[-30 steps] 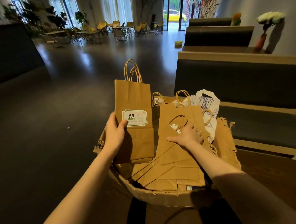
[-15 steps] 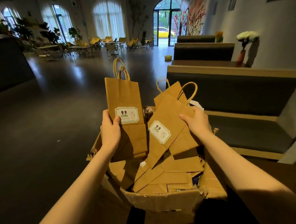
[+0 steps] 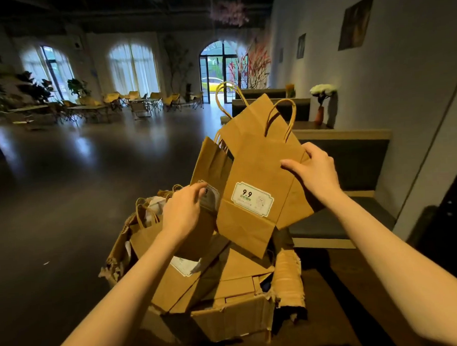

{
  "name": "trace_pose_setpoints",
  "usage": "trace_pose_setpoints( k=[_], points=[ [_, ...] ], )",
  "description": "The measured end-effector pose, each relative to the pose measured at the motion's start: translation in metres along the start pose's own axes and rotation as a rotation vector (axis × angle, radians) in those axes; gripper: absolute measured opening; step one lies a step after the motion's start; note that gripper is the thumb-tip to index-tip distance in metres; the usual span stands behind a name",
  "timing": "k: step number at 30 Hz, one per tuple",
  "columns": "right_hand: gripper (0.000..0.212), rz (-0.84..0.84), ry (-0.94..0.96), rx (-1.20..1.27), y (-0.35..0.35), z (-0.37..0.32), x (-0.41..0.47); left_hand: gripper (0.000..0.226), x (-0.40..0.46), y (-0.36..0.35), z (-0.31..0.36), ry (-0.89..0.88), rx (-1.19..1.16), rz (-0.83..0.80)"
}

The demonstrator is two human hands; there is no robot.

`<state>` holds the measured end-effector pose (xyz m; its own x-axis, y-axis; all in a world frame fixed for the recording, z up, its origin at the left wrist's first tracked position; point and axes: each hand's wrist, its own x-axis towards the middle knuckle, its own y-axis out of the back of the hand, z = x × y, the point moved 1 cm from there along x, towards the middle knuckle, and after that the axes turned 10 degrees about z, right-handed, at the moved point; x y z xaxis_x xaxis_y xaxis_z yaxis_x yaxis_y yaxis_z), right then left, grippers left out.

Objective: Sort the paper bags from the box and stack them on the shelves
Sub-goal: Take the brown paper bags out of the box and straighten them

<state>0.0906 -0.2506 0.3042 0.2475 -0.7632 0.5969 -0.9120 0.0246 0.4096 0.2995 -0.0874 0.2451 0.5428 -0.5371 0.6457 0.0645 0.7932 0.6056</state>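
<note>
Two hands [image 3: 183,212] [image 3: 316,173] hold bags [image 3: 259,171] above torn box [image 3: 229,318], bench [image 3: 354,166] behind.

Paper bag [image 3: 259,171] on the right: plain tan kraft w/ tan twisted handles, white label [image 3: 252,199] w/ green border, black "9.9", green print. Bag [image 3: 208,171] left of it: same tan, pale label mostly hidden. Box [image 3: 235,320]: brown cardboard. Far chairs [image 3: 170,99] yellow, vase [image 3: 319,115] orange-red w/ white flowers [image 3: 323,89], floor [image 3: 77,180] dark grey, glossy
</note>
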Motion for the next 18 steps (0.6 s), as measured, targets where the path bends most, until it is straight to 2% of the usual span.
trace_pose_setpoints(
  k=[6,9,11,18],
  points=[
    [0.022,-0.031,-0.021,0.145,0.011,-0.002,0.001,0.071,0.001,-0.007,0.021,-0.076,0.029,-0.111],
    [0.022,-0.028,0.012,0.204,0.018,-0.006,0.004,0.082,0.0,-0.009,0.024,-0.075,0.009,-0.15],
    [0.021,-0.007,0.038,0.184,0.02,-0.007,0.008,0.077,0.0,-0.012,0.026,-0.071,-0.044,-0.159],
    [0.02,0.071,0.048,0.103,0.009,-0.004,0.008,0.023,0.001,-0.018,0.022,0.053,-0.275,-0.187]
  ],
)
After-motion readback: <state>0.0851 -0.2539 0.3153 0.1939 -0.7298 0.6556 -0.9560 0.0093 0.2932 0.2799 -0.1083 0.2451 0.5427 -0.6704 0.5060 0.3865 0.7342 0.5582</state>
